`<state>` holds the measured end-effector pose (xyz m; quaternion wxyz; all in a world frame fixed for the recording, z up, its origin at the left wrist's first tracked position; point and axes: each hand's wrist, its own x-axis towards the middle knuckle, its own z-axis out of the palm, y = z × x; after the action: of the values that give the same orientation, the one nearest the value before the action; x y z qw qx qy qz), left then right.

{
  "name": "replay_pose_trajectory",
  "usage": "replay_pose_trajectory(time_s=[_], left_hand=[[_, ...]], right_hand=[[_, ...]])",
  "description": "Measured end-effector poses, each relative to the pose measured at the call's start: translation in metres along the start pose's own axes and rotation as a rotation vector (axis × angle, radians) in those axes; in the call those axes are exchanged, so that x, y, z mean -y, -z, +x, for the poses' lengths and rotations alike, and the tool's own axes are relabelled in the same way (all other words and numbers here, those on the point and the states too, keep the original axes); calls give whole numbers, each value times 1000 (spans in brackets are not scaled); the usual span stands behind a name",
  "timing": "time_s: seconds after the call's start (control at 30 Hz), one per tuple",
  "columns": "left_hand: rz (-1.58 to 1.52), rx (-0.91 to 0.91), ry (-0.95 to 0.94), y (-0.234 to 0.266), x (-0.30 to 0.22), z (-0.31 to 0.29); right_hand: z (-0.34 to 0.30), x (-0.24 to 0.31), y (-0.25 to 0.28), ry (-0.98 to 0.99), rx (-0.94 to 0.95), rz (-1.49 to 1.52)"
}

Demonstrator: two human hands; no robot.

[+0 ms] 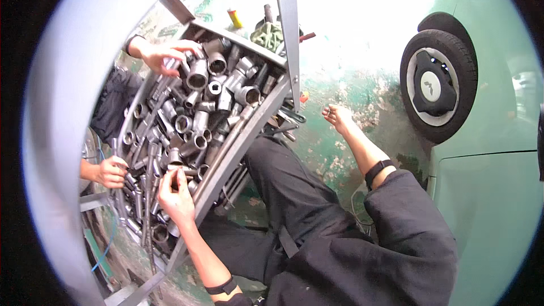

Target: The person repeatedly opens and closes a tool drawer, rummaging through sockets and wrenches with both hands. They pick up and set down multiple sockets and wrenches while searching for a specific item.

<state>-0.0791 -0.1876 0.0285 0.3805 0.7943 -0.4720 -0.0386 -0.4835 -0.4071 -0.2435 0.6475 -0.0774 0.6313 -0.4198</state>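
Observation:
A metal drawer is heaped with steel sockets, extension bars and socket handles. My left hand reaches over its near side, with thumb and fingers drawn together at the sockets. Whatever lies between those fingertips is too small to tell. Out to the right, away from the drawer, my right hand is raised over the floor with its fingers curled in. Something small may be at its fingertips; I cannot make it out.
Another person's hands work at the drawer's far side: one hand over large sockets, the other hand closed at the left edge. A grey metal post rises beside the drawer. At right stands a pale green car with its wheel.

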Motion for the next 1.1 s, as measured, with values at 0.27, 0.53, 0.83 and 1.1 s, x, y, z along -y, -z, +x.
replay_pose_trajectory(time_s=[0.27,0.53,0.83,1.1], left_hand=[[-15,56,90,1,-1,2],[-37,46,65,2,-3,-1],[-60,49,77,2,-7,-1],[-15,42,62,3,-5,-1]], right_hand=[[62,18,-69,56,32,134],[107,24,-68,-107,-189,0],[105,105,-114,84,84,124],[83,149,-146,311,320,-57]])
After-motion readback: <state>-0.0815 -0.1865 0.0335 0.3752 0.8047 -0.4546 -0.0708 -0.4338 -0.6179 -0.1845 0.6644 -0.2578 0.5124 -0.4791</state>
